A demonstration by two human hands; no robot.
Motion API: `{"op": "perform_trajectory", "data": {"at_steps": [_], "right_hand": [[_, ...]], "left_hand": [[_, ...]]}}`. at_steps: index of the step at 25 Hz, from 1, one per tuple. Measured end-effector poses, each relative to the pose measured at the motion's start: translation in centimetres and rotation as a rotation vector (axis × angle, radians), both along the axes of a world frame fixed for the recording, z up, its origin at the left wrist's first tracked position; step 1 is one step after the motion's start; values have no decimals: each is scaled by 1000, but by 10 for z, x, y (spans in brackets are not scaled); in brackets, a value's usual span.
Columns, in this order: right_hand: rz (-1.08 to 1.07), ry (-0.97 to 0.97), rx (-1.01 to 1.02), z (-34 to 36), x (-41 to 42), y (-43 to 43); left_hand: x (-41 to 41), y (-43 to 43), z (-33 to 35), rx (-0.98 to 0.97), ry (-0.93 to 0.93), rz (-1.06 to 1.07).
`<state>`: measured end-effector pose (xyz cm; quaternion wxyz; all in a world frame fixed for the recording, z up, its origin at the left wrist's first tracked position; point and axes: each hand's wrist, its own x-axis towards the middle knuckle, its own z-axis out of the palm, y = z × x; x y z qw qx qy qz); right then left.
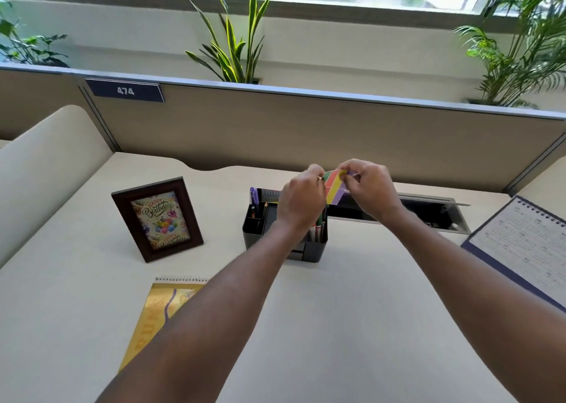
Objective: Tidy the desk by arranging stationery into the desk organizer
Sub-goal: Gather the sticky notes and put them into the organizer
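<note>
Both hands pinched a striped sticky-note pad (pixel 334 186) between them, the left hand (pixel 301 202) and right hand (pixel 369 185) directly above the desk organizer (pixel 315 246). The left forearm hid much of the organizer. Left of the hands stood a picture frame (pixel 156 219); a calendar (pixel 517 245) lay to their right on the beige surface (pixel 352 326).
</note>
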<state>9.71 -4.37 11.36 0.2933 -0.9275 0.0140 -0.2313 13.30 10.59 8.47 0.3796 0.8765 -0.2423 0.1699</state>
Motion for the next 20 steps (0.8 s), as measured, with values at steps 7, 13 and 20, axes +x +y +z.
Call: {"op": "perform_trajectory", "data": {"at_steps": [7,13,20], "right_hand": [[52,-1,-86,-3,62,21],[39,193,-33,-35,75,20],[56,489,-98,-58,88,6]], "left_hand": [[58,18,4,44,98,15],[74,15,-33,189,206,5],[86,5,-52,272,226,-40]]}}
